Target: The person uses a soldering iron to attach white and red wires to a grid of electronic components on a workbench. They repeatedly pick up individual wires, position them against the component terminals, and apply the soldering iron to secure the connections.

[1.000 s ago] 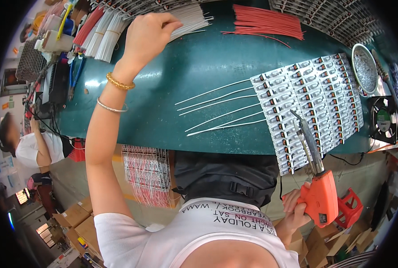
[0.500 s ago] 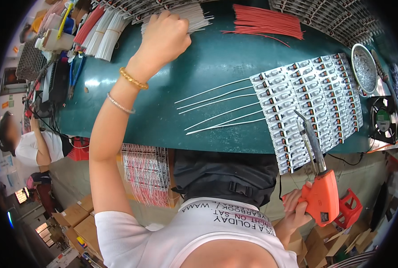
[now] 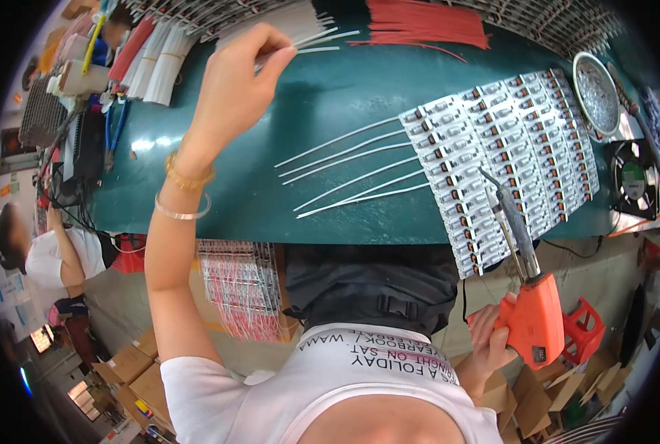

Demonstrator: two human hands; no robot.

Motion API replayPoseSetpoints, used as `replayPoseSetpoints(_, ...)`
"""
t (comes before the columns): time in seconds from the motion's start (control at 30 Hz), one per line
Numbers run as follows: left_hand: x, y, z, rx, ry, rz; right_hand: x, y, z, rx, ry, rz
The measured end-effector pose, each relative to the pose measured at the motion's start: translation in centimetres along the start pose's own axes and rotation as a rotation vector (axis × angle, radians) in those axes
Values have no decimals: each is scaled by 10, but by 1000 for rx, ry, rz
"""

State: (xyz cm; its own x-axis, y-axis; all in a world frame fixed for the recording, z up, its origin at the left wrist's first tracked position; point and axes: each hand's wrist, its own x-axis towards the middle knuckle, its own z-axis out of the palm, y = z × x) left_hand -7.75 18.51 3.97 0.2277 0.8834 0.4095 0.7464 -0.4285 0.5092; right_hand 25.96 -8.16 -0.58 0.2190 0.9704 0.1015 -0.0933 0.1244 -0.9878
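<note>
My left hand is raised at the far side of the green table, its thumb and fingers pinched on a few white wires that stick out to the right. Just behind it lies a pile of white wires. At the lower right, my right hand grips an orange soldering gun by its handle. The gun's metal tip points up and away, over a sheet of small white-and-silver parts set in rows. Several white wires run leftward from the sheet's left edge.
Red wires lie at the back. A metal bowl and a black fan stand on the right. Wire bundles and blue-handled pliers sit on the left. A person in white works farther left; a red stool stands low right.
My left hand has come away from the white wire pile, turned, and now has a few wires in its fingers. The right hand still holds the soldering gun in nearly the same place.
</note>
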Motion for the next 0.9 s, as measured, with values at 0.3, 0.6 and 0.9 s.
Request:
replayPoseSetpoints(0.3,-89,95,16,-231,-169,-164,-42,0,-32,-134,72,76)
replayPoseSetpoints(0.6,-115,111,45,-209,-178,-100,-47,-19,-33,-702,-157,147)
replayPoseSetpoints(0.9,-114,109,46,-209,-182,-65,-37,-24,-16,-807,-160,275)
